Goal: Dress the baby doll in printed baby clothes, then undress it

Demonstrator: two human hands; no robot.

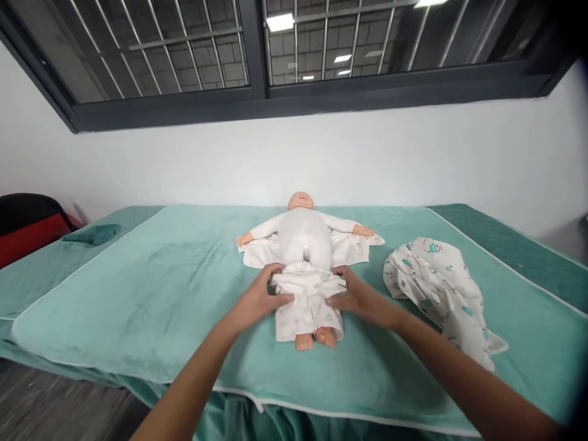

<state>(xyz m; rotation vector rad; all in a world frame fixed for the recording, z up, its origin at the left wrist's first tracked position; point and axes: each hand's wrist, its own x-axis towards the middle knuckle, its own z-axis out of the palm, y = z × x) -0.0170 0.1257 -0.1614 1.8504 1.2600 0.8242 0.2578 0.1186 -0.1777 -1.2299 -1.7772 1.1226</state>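
A baby doll [301, 236] with a white cloth body lies on its back, its head toward the wall and its feet toward me. White patterned baby pants [309, 300] cover its lower legs, and both feet stick out of the leg openings. My left hand [264, 294] grips the waistband's left side between thumb and fingers. On the opposite side, my right hand [356, 297] pinches the waistband too. Under the doll's torso and arms a white baby shirt [351, 248] is spread open.
A crumpled white printed cloth [436, 288] lies to the right of the doll. Below everything is a green padded mat [138, 300] on a covered table. A red and black chair [32, 226] stands at the left. Behind are a white wall and a barred window [260, 101].
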